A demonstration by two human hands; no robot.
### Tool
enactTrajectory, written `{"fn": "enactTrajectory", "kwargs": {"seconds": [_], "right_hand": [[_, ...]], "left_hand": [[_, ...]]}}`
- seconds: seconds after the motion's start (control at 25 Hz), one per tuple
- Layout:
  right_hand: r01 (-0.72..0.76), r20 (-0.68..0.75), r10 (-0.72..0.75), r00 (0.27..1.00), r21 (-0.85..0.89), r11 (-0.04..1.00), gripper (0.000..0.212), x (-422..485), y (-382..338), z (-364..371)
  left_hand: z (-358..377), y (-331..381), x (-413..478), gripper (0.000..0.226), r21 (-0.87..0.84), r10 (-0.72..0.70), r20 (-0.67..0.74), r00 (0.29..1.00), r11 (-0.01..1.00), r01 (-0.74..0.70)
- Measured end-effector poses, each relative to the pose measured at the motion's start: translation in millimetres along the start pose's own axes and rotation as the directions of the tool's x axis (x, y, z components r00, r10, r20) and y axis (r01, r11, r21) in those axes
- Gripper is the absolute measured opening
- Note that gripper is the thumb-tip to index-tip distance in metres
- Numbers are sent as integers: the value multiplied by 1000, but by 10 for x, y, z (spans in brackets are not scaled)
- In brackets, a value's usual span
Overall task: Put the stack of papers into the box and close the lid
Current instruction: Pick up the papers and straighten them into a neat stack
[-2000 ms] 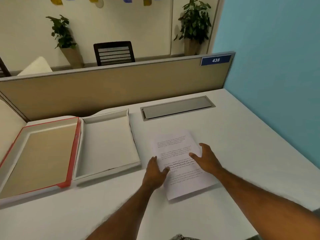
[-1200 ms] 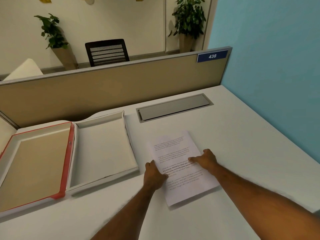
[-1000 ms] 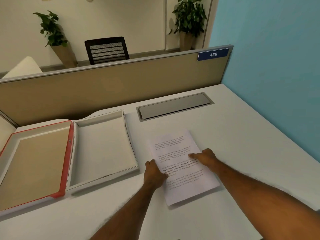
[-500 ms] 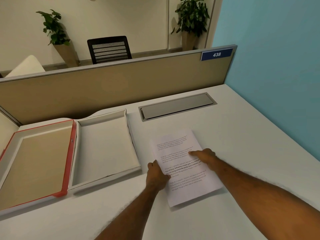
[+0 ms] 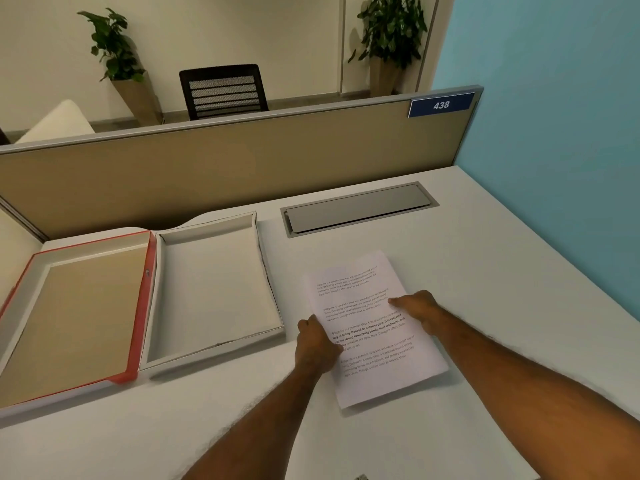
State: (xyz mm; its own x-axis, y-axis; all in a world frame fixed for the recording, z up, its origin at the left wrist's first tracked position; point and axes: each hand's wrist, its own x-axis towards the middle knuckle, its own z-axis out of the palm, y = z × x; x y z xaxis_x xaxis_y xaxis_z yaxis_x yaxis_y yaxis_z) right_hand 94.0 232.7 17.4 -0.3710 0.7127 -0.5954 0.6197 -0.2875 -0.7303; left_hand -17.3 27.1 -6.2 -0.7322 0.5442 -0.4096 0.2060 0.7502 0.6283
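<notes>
Left hand [image 5: 317, 344]: moved from resting flat on stack of papers [image 5: 372, 327] to curled at its left edge; right hand [image 5: 417, 306]: fingers drawn together, shifted toward the stack's right edge.

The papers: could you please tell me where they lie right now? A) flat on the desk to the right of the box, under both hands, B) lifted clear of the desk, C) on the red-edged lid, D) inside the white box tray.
A: the papers lie flat on the desk, right of the empty box, with the left hand at their left edge and the right hand on top.
</notes>
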Motion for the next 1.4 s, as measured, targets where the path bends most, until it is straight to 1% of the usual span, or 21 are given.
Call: {"fn": "enactTrajectory", "kwargs": {"seconds": [0.12, 0.24, 0.32, 0.4, 0.48, 0.56, 0.64, 0.68, 0.76, 0.8, 0.84, 0.88, 0.92, 1.0, 1.04, 1.12, 1.24, 1.32, 1.4], "right_hand": [[113, -3, -114, 994, -105, 988, 41, -17, 71, 27], [224, -68, -238, 969, -164, 961, 37, -88, 95, 41], [307, -82, -320, 944, -138, 942, 34, -162, 118, 30], [377, -75, -382, 921, -75, 923, 31, -270, 146, 3], [447, -61, -447, 893, -9, 894, 26, -389, 158, -28], [505, -42, -504, 863, 32, 862, 25, -505, 103, -50], [545, -12, -546, 838, 56, 836, 26, -619, 20, -64], [558, 0, -559, 829, 76, 827, 26, -668, -15, -72], [564, 2, -568, 823, 113, 818, 24, -748, -71, -99], [563, -2, -567, 824, 124, 817, 24, -774, -87, -116], [561, -5, -565, 825, 130, 818, 24, -785, -92, -134], [557, -10, -561, 828, 133, 820, 25, -783, -89, -152], [551, -17, -554, 832, 134, 824, 27, -772, -83, -169], [531, -30, -532, 846, 135, 836, 31, -730, -74, -189], [521, -34, -522, 852, 144, 841, 30, -713, -69, -192], [509, -31, -512, 859, 174, 843, 28, -699, -88, -198], [518, -6, -527, 850, 202, 831, 33, -695, -184, -221], [567, 7, -579, 815, 195, 800, 33, -705, -271, -230], [618, -5, -627, 779, 177, 766, 32, -713, -328, -200]], "left_hand": [[4, 16, 9, 72, 4, -17, -7, 1000, 1000, 17], [-8, 29, 36, 71, -19, -61, 32, 998, 998, 62], [-46, 14, 57, 75, -29, -97, 60, 993, 995, 99], [-73, -32, 95, 81, -70, -106, 88, 990, 991, 112], [-81, -41, 92, 87, -166, -92, 92, 991, 980, 106], [-92, 37, 66, 96, -255, -121, 57, 991, 958, 132], [-115, 133, 60, 101, -402, -180, 35, 983, 898, 179], [-132, 159, 57, 98, -505, -171, 46, 984, 846, 170], [-209, 178, 37, 87, -677, -71, 128, 989, 722, 139], [-264, 177, 31, 80, -719, 4, 172, 985, 684, 123], [-313, 165, 36, 71, -742, 79, 189, 979, 664, 90], [-357, 165, 32, 63, -750, 121, 170, 978, 659, 49], [-391, 180, 21, 59, -754, 136, 122, 983, 657, 3], [-470, 250, -19, 64, -732, 117, -16, 993, 675, -91], [-507, 297, -46, 64, -697, 120, -88, 989, 702, -147], [-576, 386, -91, 58, -608, 180, -216, 960, 745, -276], [-786, 514, -122, 47, -524, 282, -303, 910, 749, -406], [-916, 568, -143, 42, -488, 357, -329, 874, 729, -481], [-972, 560, -164, 40, -492, 400, -355, 845, 689, -533]]}}
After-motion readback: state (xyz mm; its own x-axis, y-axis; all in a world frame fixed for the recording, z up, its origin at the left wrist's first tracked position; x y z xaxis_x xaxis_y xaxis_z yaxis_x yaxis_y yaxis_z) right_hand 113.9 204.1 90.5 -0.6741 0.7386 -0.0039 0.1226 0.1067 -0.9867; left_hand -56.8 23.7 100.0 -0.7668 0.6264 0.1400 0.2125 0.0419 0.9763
